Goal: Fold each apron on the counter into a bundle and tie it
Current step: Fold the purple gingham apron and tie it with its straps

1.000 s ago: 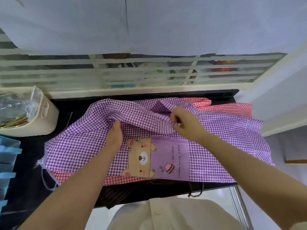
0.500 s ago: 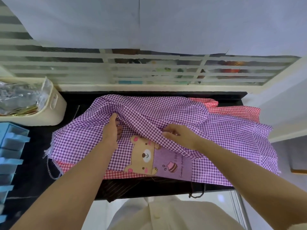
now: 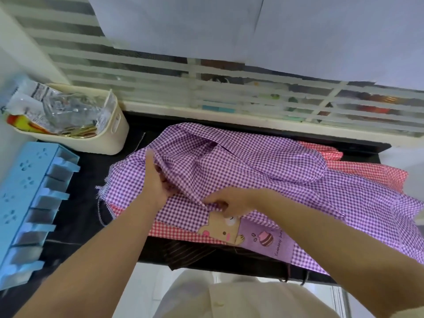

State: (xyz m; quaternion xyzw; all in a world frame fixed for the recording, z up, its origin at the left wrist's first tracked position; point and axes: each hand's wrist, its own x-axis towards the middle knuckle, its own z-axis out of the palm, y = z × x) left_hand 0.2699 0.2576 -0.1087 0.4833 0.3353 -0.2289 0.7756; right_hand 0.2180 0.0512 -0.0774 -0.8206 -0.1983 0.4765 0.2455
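Head view: right hand (image 3: 231,201) pinching a fold of the purple apron (image 3: 263,171) down over the bear patch (image 3: 226,228), left hand (image 3: 156,182) gripping cloth further back. First fold underway on the counter (image 3: 75,216); next, probably flatten and fold again, red apron (image 3: 364,172) waiting underneath.

Your top apron (image 3: 241,171) lies on another apron (image 3: 367,171) on the surface (image 3: 91,207), with the tub (image 3: 103,136) and rack (image 3: 29,203) left.

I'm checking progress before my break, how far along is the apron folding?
Early. Nothing is bundled or tied yet. Both hands, left hand and right hand, are folding the purple apron toward the bear pocket. The red apron underneath is still unfolded.
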